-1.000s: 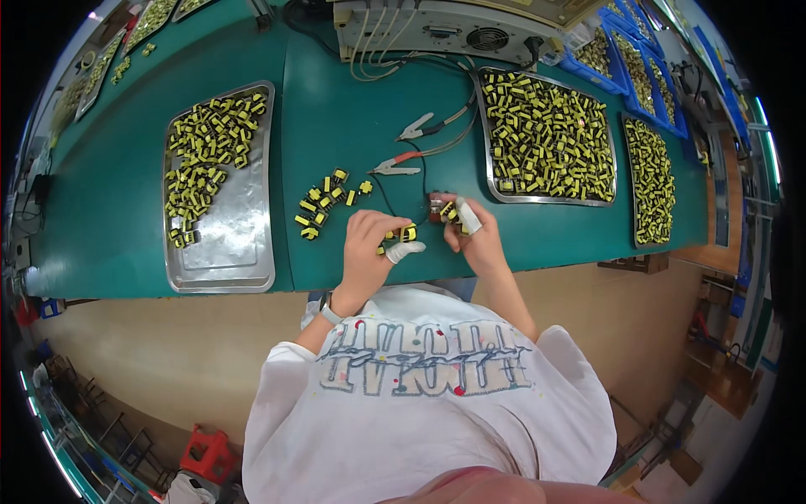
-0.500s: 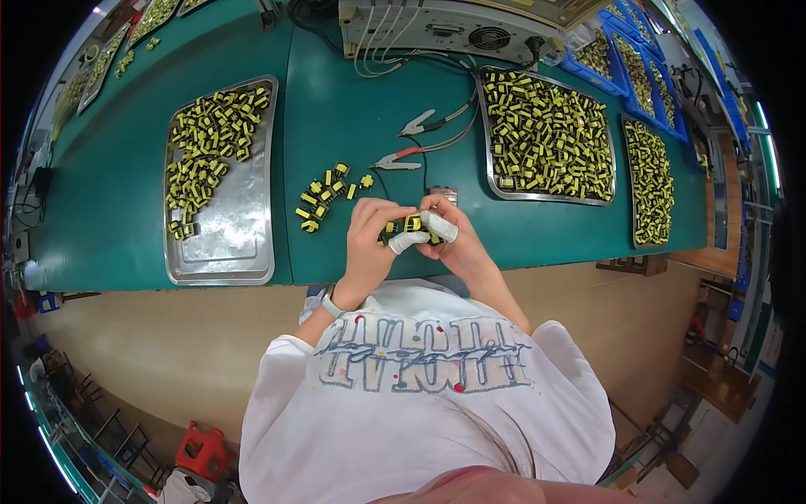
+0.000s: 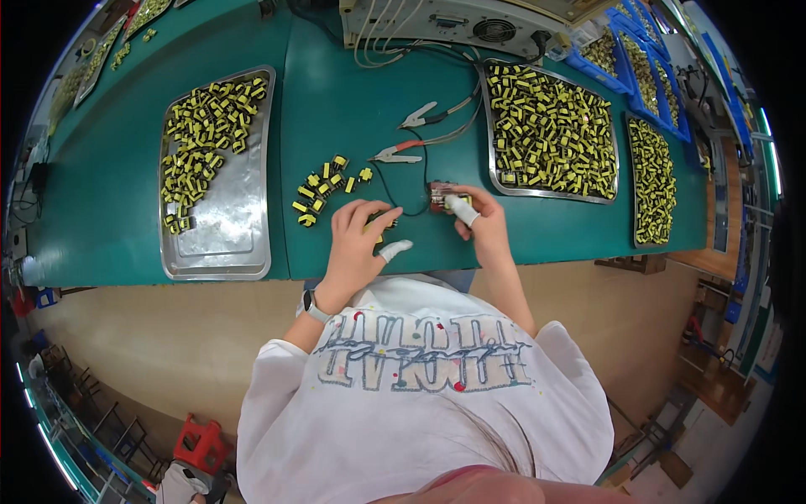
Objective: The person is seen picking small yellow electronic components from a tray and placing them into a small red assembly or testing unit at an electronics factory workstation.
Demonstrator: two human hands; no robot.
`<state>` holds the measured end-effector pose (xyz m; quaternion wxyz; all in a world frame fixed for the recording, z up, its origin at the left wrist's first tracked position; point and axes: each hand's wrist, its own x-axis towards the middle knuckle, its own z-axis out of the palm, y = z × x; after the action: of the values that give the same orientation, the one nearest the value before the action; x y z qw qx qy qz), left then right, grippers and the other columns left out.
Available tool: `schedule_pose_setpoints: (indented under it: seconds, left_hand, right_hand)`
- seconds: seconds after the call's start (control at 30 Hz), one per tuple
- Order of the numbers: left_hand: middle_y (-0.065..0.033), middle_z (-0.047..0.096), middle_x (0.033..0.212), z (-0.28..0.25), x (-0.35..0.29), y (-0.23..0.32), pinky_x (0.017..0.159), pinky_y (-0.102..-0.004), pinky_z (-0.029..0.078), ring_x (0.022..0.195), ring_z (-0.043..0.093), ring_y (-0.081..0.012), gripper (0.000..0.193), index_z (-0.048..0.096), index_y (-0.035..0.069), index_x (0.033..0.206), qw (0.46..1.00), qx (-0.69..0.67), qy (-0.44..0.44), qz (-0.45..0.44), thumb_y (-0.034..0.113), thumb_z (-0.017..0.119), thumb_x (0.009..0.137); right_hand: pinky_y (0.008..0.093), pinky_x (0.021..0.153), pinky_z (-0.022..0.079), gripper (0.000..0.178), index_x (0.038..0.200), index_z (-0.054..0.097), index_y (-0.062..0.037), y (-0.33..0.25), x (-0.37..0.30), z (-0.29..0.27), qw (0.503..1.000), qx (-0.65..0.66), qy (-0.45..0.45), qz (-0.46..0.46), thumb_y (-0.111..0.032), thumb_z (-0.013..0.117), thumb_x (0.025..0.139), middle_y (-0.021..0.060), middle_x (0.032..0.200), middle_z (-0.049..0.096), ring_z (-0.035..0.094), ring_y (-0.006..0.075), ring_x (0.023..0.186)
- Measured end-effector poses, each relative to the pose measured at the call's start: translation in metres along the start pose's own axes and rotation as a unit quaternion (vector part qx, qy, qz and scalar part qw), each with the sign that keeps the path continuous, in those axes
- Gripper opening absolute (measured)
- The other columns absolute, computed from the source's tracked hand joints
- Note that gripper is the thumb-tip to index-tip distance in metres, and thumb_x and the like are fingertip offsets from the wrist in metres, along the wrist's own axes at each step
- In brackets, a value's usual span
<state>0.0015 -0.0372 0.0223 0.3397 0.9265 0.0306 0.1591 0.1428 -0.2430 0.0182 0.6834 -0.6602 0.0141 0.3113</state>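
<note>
My right hand (image 3: 485,225), with a white finger cot on the thumb, pinches a small yellow-and-black transformer (image 3: 467,201). It presses this against a small reddish-brown test fixture (image 3: 439,195) on the green table. To its left, my left hand (image 3: 357,245) is curled, its cot-covered thumb apart from the fingers. Beneath those fingers are more yellow-and-black transformers (image 3: 380,238), mostly hidden, so how many I cannot tell. A loose group of several transformers (image 3: 317,195) lies just beyond my left hand.
Left of my hands is a metal tray (image 3: 227,239) partly covered with transformers. Two fuller trays, one wide (image 3: 617,172) and one narrow (image 3: 636,227), lie to the right. Clip leads (image 3: 399,153) trail from a cabled instrument (image 3: 453,34) at the back. Blue bins (image 3: 625,80) stand far right.
My hands have parted. The right one has moved right and forward to the fixture with a transformer, while the left has shifted slightly left, its thumb away from the right hand.
</note>
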Motion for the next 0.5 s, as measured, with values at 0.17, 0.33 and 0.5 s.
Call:
schedule_pose_setpoints:
  seconds: [0.17, 0.33, 0.5]
  left_hand:
    - [-0.0068, 0.054, 0.140, 0.008, -0.017, -0.010, 0.109, -0.0477, 0.039, 0.130, 0.043, -0.0348, 0.052, 0.068, 0.014, 0.129, 0.998, 0.046, -0.007, -0.035, 0.021, 0.085, 0.080]
    - [-0.0100, 0.048, 0.147, 0.019, -0.016, -0.010, 0.112, -0.0478, 0.038, 0.135, 0.040, -0.0364, 0.054, 0.066, 0.015, 0.133, 0.997, 0.051, 0.019, -0.060, 0.020, 0.084, 0.082]
    - [-0.0125, 0.035, 0.161, 0.011, 0.010, -0.009, 0.119, -0.0590, 0.024, 0.146, 0.032, -0.0394, 0.071, 0.057, 0.022, 0.145, 0.992, 0.118, 0.016, -0.046, 0.032, 0.085, 0.080]
  right_hand:
    - [0.0228, 0.047, 0.033, 0.022, 0.115, 0.072, -0.0038, -0.006, 0.008, -0.008, 0.995, -0.068, 0.061, 0.031, -0.012, 0.074, 0.095, 0.0037, 0.085, 0.069, 0.051, 0.0060, 0.055]
    - [0.0226, 0.045, 0.032, 0.022, 0.114, 0.072, -0.0035, -0.010, 0.010, -0.008, 0.991, -0.109, 0.069, 0.045, -0.016, 0.074, 0.095, 0.0033, 0.085, 0.070, 0.050, 0.0056, 0.054]
    - [0.0228, 0.045, 0.031, 0.023, 0.113, 0.072, -0.0032, -0.018, 0.015, -0.012, 0.990, -0.093, 0.056, 0.089, -0.017, 0.074, 0.095, 0.0035, 0.085, 0.070, 0.049, 0.0055, 0.053]
